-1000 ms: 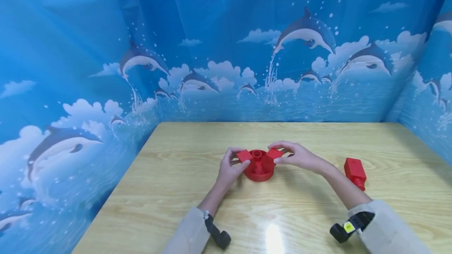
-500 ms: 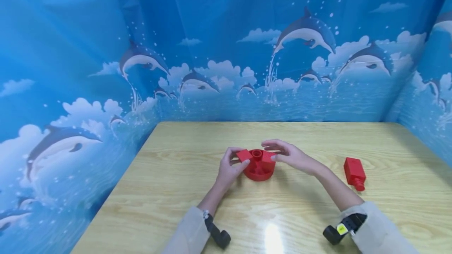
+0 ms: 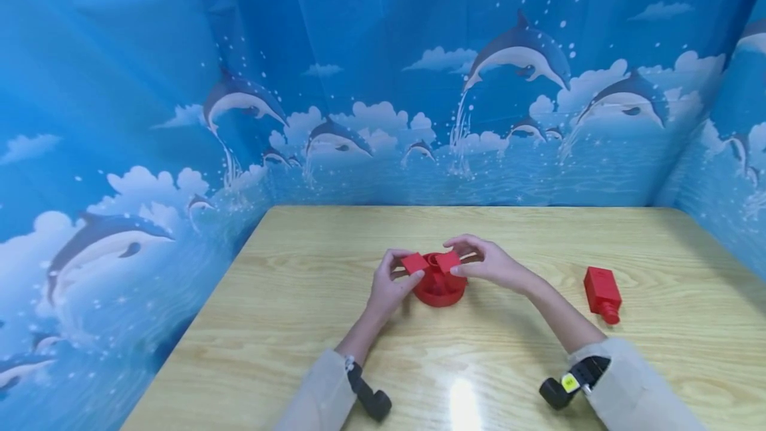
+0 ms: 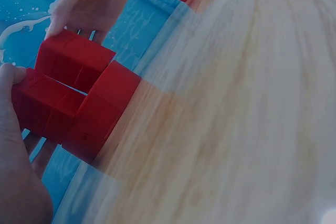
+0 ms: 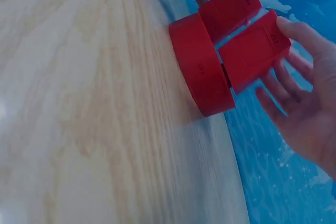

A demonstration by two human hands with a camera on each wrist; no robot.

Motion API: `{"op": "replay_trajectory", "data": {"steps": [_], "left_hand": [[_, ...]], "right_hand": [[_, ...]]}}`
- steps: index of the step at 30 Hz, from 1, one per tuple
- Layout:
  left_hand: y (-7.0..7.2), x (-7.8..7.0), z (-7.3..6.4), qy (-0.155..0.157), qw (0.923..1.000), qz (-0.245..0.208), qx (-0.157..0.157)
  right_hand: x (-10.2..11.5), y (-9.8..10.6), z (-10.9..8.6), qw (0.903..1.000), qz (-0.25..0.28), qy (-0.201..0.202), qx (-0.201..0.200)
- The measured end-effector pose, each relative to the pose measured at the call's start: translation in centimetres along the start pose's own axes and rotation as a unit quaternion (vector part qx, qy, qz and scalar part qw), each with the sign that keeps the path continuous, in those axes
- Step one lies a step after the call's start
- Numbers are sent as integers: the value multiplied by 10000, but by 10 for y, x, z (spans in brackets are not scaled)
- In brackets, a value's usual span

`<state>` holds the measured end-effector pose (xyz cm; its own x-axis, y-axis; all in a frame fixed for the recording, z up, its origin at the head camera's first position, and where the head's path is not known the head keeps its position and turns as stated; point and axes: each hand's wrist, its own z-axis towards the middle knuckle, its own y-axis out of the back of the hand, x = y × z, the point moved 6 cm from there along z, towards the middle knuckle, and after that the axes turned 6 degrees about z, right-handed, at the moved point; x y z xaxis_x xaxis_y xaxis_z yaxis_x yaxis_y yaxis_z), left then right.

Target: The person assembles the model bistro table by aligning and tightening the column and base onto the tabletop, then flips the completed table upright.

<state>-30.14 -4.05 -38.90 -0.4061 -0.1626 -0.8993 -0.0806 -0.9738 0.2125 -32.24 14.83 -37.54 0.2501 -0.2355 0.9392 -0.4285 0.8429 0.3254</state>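
Note:
A round red base (image 3: 439, 296) with raised walls and a central ring sits on the wooden table. My left hand (image 3: 387, 288) pinches a red block (image 3: 415, 263) at the base's left side, thumb on the near face. Another red block (image 3: 447, 261) is between the thumb and fingers of my right hand (image 3: 493, 267), tilted over the right part of the base and partly covering the ring. In the right wrist view, a narrow dark gap shows between this block (image 5: 254, 51) and the base (image 5: 200, 66). The left block (image 4: 44, 106) meets the base in the left wrist view.
A red block with a threaded, screw-like end (image 3: 602, 291) lies on the table (image 3: 335, 231) to the right, beyond my right forearm. Behind the table's far edge hangs a blue dolphin-print curtain (image 3: 383, 118). Each wrist wears a black camera strap.
My right hand has moved left with its block, loosening its fingers midway and then gripping again; the block now sits closer to the central ring. My left hand and the base have stayed put.

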Motion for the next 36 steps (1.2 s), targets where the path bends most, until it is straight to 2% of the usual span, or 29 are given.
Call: {"op": "replay_trajectory", "data": {"steps": [2, 5, 8, 11, 13, 15, 18, 20, 24, 36], "left_hand": [[0, -7, -1, -83, 10000, 20, -2], [-1, 1, 1, 6, 10000, -36, 8], [-4, 14, 5, 43, 10000, -13, -11], [-5, 24, 7, 0, 10000, 22, -55], [-4, 16, 5, 21, 10000, 11, -68], [-4, 16, 4, 72, 9999, 3, -85], [-5, 18, 4, 155, 9998, 21, -100], [-6, 27, 6, 107, 9998, 50, -134], [-6, 28, 5, 57, 9999, 72, -140], [-3, 23, 5, 101, 9999, -18, -61]], "right_hand": [[0, 1, 3, 9984, -421, 4, -371], [2, 2, 5, 9933, -904, 68, -716], [2, 1, 5, 9921, -1070, 141, -638], [0, 0, 4, 9964, -757, 92, -366], [-2, 0, 3, 9990, -400, 15, -215], [-4, 2, 1, 9998, -56, -86, -149], [-7, 6, -3, 9994, 274, -167, -162], [-9, 8, -5, 9983, 499, -195, -224], [-14, 13, -12, 9958, 826, -188, -354], [-14, 15, -29, 9977, 546, -228, -316]]}}
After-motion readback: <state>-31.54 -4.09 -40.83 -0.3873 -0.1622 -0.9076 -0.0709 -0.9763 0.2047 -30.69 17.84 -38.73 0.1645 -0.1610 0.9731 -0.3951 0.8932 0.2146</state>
